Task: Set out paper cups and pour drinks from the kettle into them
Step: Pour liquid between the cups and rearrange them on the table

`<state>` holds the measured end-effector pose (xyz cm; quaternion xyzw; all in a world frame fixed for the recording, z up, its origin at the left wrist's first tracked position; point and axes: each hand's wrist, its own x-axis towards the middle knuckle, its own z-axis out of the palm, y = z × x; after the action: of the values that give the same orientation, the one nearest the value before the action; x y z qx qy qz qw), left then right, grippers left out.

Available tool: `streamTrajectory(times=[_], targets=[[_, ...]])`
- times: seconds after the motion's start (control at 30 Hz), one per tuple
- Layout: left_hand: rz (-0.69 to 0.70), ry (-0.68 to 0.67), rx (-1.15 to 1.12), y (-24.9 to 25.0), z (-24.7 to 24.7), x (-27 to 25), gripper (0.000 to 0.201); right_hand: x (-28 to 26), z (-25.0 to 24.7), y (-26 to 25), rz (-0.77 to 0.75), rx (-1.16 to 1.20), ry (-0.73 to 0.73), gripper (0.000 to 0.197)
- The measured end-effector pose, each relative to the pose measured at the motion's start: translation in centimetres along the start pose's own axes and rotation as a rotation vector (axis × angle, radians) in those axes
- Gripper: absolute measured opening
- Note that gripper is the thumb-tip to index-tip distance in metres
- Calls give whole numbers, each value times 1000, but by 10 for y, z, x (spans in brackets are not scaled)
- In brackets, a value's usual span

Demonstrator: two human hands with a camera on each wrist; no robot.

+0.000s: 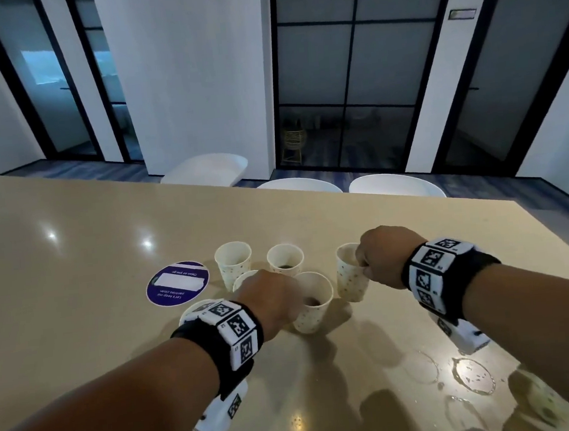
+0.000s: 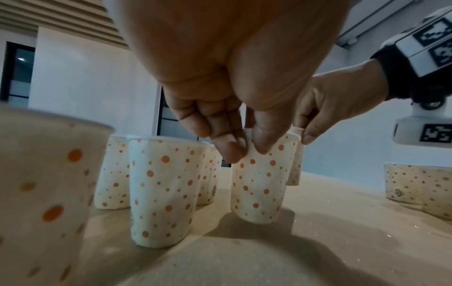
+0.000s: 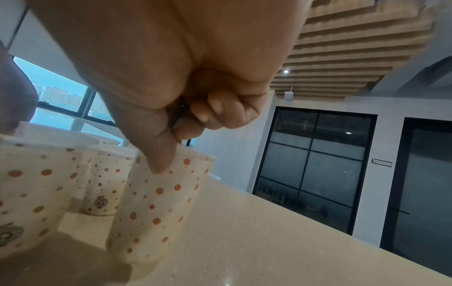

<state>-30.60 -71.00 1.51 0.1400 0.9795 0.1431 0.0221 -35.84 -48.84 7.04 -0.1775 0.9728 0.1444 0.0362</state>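
Several white paper cups with orange dots stand close together on the beige table (image 1: 74, 268). My left hand (image 1: 276, 295) pinches the near rim of the front middle cup (image 1: 314, 310), thumb outside and fingers inside (image 2: 247, 149); this cup (image 2: 259, 183) has a little dark liquid at its bottom. My right hand (image 1: 366, 266) pinches the rim of the rightmost cup (image 1: 349, 278), its thumb pressed on the outer wall (image 3: 171, 154) of the cup (image 3: 156, 209). Both cups rest on the table. No kettle is in view.
Other cups stand at the back left (image 1: 234, 264), back middle (image 1: 285, 260) and under my left wrist (image 1: 191, 311). A round purple sticker (image 1: 178, 283) lies to the left. Wet rings (image 1: 472, 376) and more dotted cups (image 2: 415, 185) are near the right. White chairs (image 1: 207, 170) line the far edge.
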Motion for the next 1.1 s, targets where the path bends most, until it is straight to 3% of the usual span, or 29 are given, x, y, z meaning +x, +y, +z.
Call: streamTrajectory(times=[0.17,0.53,1.0,1.1], targets=[[27,-21,16,2,1,1,13,17,8,-14,18,12,-33,11],[-1,-65,83,12,0,4,7,28,22,-27,-7,-10,-50,25],[-20,-126,144,13,-3,8,17,26,24,-26,20,-12,-63,13],[-12,-154,196,17,-8,4,22,18,18,-21,9,23,-31,24]])
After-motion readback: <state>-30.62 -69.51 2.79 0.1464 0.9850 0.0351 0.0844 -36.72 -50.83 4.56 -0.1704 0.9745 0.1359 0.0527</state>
